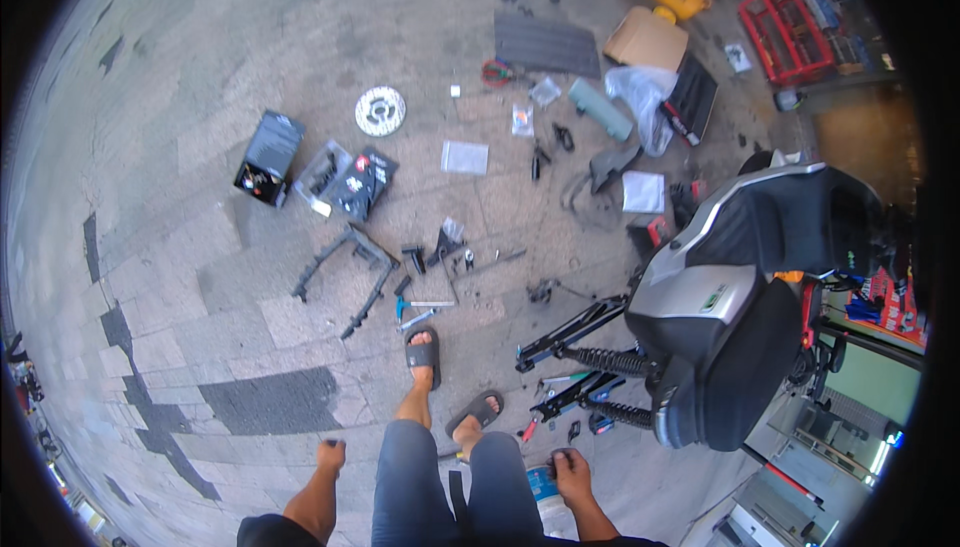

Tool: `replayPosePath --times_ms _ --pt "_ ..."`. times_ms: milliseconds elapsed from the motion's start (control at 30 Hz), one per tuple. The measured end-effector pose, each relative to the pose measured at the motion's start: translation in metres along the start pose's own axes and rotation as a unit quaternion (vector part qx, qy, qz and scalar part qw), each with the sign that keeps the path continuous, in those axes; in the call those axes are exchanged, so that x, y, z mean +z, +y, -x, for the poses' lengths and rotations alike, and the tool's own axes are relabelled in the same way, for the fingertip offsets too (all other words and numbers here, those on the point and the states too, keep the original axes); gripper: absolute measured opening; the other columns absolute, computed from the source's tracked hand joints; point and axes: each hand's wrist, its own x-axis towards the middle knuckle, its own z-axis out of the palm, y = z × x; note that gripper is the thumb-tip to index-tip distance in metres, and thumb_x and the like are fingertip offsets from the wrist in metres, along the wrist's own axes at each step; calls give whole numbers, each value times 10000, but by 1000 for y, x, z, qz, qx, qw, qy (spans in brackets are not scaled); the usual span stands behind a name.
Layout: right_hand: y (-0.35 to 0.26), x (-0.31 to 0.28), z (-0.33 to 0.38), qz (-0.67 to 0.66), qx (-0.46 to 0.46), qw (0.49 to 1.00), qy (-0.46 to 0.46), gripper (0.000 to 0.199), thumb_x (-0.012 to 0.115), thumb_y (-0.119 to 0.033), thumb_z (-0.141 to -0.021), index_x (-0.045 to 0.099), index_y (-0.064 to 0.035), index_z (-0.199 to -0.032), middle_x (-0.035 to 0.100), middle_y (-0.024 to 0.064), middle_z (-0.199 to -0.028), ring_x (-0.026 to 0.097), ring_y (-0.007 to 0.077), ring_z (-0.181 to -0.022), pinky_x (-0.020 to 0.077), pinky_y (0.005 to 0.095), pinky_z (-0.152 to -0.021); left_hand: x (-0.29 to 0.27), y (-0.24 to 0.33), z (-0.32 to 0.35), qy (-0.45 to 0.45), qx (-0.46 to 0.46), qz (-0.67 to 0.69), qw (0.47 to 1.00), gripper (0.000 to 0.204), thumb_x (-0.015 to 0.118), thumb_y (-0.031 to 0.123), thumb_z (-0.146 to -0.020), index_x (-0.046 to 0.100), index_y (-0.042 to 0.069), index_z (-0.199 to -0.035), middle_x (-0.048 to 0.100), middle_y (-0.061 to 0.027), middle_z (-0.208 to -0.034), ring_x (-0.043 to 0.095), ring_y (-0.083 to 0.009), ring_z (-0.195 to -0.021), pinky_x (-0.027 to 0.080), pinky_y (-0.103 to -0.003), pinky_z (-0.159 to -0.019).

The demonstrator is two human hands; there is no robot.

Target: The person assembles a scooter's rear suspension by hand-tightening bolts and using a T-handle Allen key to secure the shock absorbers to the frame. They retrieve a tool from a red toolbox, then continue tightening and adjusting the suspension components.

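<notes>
My left hand [332,457] hangs left of my knee over the paving, its fingers curled in. Whether anything is inside it is hidden. My right hand [571,477] is beside my right knee, fingers bent, next to a blue and white bucket [543,485]. What it grips, if anything, is too small to make out. To the right stands a silver and black scooter [710,292], its seat and rear exposed. A black swingarm leg [575,332] and coil shock absorbers [610,362] stick out from it toward my feet.
A black metal frame [355,257], a blue-handled tool [402,309] and a wrench [418,320] lie ahead of my feet. Farther off are a brake disc [380,111], an open black box [270,159], a cardboard box [647,39] and a red tool tray [785,32].
</notes>
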Motion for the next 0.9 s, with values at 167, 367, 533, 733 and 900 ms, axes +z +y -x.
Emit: replayPosePath --times_ms 167,367,533,733,900 --pt "-144 21 1 -54 -155 985 -58 151 539 -132 -920 574 -2 -988 635 73 -828 595 120 -664 481 259 -610 -92 21 93 6 -74 152 986 214 588 204 -826 595 -6 -862 587 -85 -689 542 -180 -497 427 -324 -406" --pt "-244 -25 -58 -117 -194 972 54 140 546 -162 -934 558 -22 -938 599 36 -757 541 88 -578 452 237 -530 -162 127 157 41 -88 -70 993 278 594 236 -825 588 -26 -920 640 -110 -789 585 -233 -586 497 -426 -584" --pt "-367 -56 -166 24 -322 911 255 151 537 -158 -923 545 -13 -883 579 54 -690 544 116 -532 449 252 -478 -170 370 143 35 30 -16 999 258 602 213 -803 600 -13 -929 640 -132 -805 593 -262 -636 494 -441 -614" --pt "-590 -103 -232 -176 -245 948 105 148 531 -158 -927 532 -26 -860 550 25 -652 513 103 -455 422 257 -407 -193 657 158 -11 143 220 965 244 612 185 -778 613 2 -939 641 -159 -824 601 -297 -696 491 -460 -649" --pt "-779 -140 -276 -135 -341 920 138 132 541 -146 -917 552 -22 -872 562 21 -699 513 77 -531 424 247 -465 -231 793 120 -11 163 243 956 242 620 162 -756 624 14 -948 641 -181 -840 609 -326 -746 488 -475 -678"
